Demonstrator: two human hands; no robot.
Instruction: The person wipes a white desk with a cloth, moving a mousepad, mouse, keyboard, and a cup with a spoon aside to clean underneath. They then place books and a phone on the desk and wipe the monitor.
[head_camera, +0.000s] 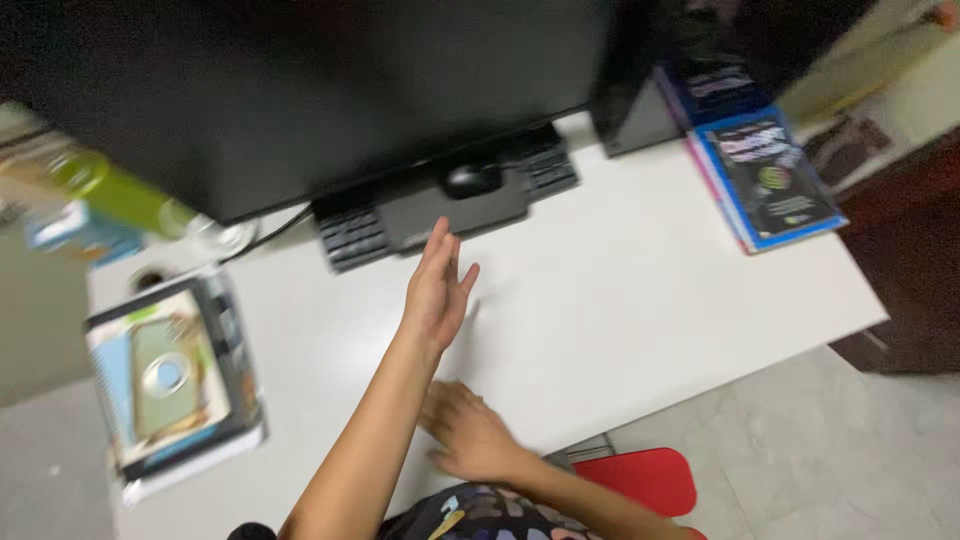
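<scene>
Reaching toward the keyboard (440, 205), the left hand (437, 290) was empty, fingers apart; nearer the person than the keyboard, the right hand (470, 435) lay flat, empty, on the surface (650, 290)

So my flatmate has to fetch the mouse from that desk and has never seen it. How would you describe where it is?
Start at the big dark monitor at the back of the white desk. Under its lower edge lies a black keyboard, and the mouse sits on top of it, just beyond the fingers of the left hand. It is the only small, rounded, glossy black thing there.
</scene>
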